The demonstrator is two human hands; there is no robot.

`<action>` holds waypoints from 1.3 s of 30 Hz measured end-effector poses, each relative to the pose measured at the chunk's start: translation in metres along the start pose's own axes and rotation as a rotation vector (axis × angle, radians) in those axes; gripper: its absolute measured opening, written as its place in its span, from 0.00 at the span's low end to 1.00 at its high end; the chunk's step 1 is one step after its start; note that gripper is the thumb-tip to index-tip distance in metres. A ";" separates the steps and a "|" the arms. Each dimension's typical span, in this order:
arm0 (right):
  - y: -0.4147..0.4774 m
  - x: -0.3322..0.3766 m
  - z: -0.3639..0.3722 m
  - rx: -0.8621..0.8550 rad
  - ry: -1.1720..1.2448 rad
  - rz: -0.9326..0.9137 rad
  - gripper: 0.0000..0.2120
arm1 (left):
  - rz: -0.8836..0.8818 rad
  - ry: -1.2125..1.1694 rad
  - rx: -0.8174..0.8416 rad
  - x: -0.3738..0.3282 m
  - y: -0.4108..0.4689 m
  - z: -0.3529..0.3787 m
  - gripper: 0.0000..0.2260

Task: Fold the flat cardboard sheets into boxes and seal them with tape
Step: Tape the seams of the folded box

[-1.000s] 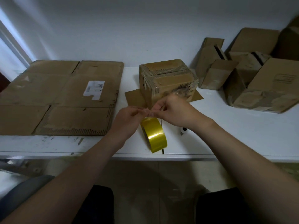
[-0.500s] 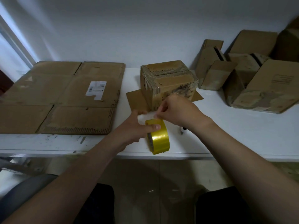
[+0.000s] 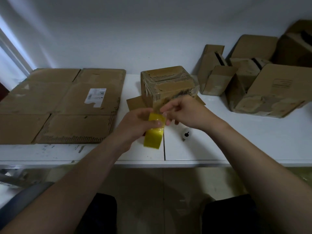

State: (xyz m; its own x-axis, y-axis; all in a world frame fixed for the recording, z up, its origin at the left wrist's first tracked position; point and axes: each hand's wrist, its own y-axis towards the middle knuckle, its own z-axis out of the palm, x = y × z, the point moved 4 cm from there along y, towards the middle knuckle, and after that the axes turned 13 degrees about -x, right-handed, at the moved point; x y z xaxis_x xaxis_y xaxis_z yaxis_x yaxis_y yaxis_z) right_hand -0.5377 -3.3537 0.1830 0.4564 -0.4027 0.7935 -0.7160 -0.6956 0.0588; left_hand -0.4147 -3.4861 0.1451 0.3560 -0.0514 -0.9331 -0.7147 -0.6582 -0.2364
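Your left hand now grips yellow tape roll, having shifted there from free end a second ago. Your right hand pinches peeled end, just before folded box mid-worktop. Strip started; sealing likely next. At left, flat sheets wait.

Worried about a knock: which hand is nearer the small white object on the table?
Right. The right hand is just beyond the small white object; the left hand holds the yellow tape roll, farther left.
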 end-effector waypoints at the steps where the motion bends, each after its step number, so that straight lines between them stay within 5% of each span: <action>1: 0.003 0.000 -0.004 -0.083 -0.039 -0.028 0.05 | 0.032 0.021 -0.039 -0.006 0.001 -0.007 0.28; 6: 0.013 0.012 -0.010 -0.362 -0.400 -0.273 0.13 | 0.207 0.223 -0.253 -0.018 0.011 -0.055 0.32; 8: 0.020 0.009 -0.010 -0.397 -0.535 -0.267 0.18 | 0.259 0.297 -0.313 -0.018 0.015 -0.074 0.24; 13: 0.037 -0.022 0.006 -0.228 -0.681 -0.030 0.24 | 0.340 0.544 -0.412 0.004 0.035 -0.104 0.13; 17: 0.041 -0.024 0.021 -0.242 -0.720 -0.136 0.26 | 0.341 0.670 -0.422 0.022 0.058 -0.107 0.16; 21: 0.037 -0.026 0.020 -0.284 -0.706 -0.181 0.26 | 0.268 0.757 -0.364 0.042 0.074 -0.096 0.19; 24: 0.040 -0.027 0.008 -0.314 -0.621 -0.192 0.22 | 0.300 0.764 -0.505 0.026 0.076 -0.086 0.12; 29: 0.050 -0.047 -0.035 -0.571 -0.487 -0.109 0.21 | 0.431 0.456 -0.420 -0.029 0.076 -0.028 0.14; 33: 0.060 -0.065 -0.048 -0.482 -0.220 0.121 0.22 | 0.423 0.382 -0.294 -0.042 0.089 0.016 0.14; 39: 0.069 -0.067 -0.051 -0.526 -0.090 0.123 0.10 | 0.402 0.366 -0.329 -0.037 0.110 0.023 0.14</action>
State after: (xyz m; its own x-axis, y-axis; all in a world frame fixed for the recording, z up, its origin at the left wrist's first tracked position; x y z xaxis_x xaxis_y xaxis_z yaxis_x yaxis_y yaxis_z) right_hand -0.6447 -3.3448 0.1646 0.3798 -0.5276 0.7599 -0.9239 -0.2579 0.2827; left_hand -0.5198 -3.5392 0.1475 0.3227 -0.5576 -0.7648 -0.6334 -0.7277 0.2633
